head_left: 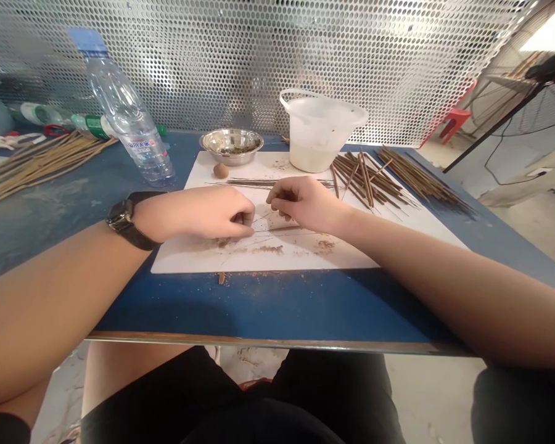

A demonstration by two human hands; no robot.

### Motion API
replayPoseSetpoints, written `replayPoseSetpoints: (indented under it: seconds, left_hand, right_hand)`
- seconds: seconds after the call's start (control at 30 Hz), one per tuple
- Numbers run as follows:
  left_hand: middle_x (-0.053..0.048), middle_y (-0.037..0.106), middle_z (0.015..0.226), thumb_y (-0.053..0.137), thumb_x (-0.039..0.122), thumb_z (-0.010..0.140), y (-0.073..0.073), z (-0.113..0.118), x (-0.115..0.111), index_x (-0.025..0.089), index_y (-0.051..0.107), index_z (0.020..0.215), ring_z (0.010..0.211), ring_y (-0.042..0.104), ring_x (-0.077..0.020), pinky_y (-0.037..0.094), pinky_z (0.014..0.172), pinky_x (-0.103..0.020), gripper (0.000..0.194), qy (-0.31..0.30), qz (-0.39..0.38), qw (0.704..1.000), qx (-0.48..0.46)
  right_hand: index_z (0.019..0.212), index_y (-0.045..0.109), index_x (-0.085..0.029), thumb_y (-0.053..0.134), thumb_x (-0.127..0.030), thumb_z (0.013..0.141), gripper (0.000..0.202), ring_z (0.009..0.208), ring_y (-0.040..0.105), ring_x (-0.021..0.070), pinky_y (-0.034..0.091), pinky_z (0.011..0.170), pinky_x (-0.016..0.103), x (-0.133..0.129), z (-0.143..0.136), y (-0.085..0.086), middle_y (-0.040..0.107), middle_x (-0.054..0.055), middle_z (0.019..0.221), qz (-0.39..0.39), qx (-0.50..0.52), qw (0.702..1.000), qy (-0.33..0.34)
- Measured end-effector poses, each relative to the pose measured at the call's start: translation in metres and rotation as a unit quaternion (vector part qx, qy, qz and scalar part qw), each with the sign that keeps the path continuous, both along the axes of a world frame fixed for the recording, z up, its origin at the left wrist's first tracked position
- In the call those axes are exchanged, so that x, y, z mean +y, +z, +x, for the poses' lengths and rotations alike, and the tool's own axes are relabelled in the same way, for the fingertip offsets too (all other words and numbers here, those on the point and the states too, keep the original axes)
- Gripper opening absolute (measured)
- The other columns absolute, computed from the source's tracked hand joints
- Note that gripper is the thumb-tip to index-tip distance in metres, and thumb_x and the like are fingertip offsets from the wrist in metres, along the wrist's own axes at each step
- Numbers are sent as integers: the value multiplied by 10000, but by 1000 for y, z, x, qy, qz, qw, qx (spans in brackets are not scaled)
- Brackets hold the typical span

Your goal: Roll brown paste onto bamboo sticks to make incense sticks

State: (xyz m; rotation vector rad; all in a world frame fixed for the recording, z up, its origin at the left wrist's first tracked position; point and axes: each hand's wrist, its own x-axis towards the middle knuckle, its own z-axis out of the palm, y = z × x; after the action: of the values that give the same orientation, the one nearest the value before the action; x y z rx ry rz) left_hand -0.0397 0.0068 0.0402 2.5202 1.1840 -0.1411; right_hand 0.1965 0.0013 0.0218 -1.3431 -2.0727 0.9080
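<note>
My left hand (213, 213), with a dark watch at its wrist, rests low over the white board (176, 256), its fingers curled together. To its right is my right hand (300, 200), fingers bent and thumb pressed near them. Thin wire-like strands run between the two hands; which fingers grip them is too small to tell. A brown stick (284, 229) lies under my right hand. Behind the hands lie thin dark sticks (254, 182). Brown crumbs (271, 249) are scattered in front.
Behind stand a metal bowl (235, 148), a brown ball (221, 171) and a white bucket (314, 135). Thick brown sticks (367, 179) and a thin bundle (420, 179) lie right. A plastic bottle (129, 117) and long pale sticks (41, 160) are left; a perforated metal screen (213, 68) rises behind.
</note>
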Motion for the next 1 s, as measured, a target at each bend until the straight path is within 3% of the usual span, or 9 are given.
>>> replayPoseSetpoints:
  seconds: [0.2,0.43,0.6,0.67,0.77,0.83,0.9,1.0]
  left_hand:
    - [-36,809,836,689,526,915,-1,-2,5,260,757,863,675,691,-207,420,626,-353,279,20,-10,1000,10]
    - [-46,813,866,688,590,910,0,-3,7,267,779,898,709,694,-217,423,649,-353,336,23,-14,999,35]
    - [-58,806,860,676,656,912,-1,-8,14,269,785,913,724,693,-233,418,660,-362,402,35,-14,998,48]
    - [-63,806,876,662,673,918,2,-9,15,264,779,921,722,687,-232,411,653,-363,425,39,-9,998,56]
    - [-68,804,908,650,646,922,8,-9,15,252,769,942,738,681,-234,402,658,-364,413,57,6,996,72]
    - [-69,794,899,644,622,918,10,-9,16,245,762,941,743,675,-239,395,667,-368,396,73,14,994,83]
    - [-70,782,883,633,623,914,9,-11,19,242,748,924,734,666,-242,388,666,-374,399,77,21,993,87]
    - [-74,777,894,607,642,919,6,-15,25,238,716,896,730,663,-243,385,657,-379,418,76,27,993,84]
  right_hand:
    - [872,614,-225,641,-145,975,133,721,584,166,434,692,313,1,0,-1,681,5,785,80,-48,996,-2]
    - [794,636,-206,687,-212,1016,228,741,586,170,419,728,317,2,1,-1,704,27,792,117,-122,986,6]
    - [802,721,-185,666,-360,1073,327,780,652,220,451,748,350,3,0,-4,743,77,802,159,-191,969,8]
    - [924,789,-161,580,-289,1098,300,890,709,255,497,827,368,4,0,-8,795,115,925,176,-202,963,19]
    - [1256,791,-110,474,-178,1079,370,1185,722,316,523,1041,427,4,-4,-19,786,191,1294,207,-202,956,39]
    - [1428,708,-46,417,-305,1119,498,1425,615,399,455,1201,530,4,-9,-28,658,270,1537,211,-214,953,48]
    - [1599,544,25,320,-555,1141,772,1652,346,491,291,1320,658,3,-13,-35,425,326,1746,182,-230,955,54]
    - [1757,228,63,166,-826,1060,1131,1736,-54,498,53,1373,713,-5,-14,-38,74,299,1873,119,-245,960,64]
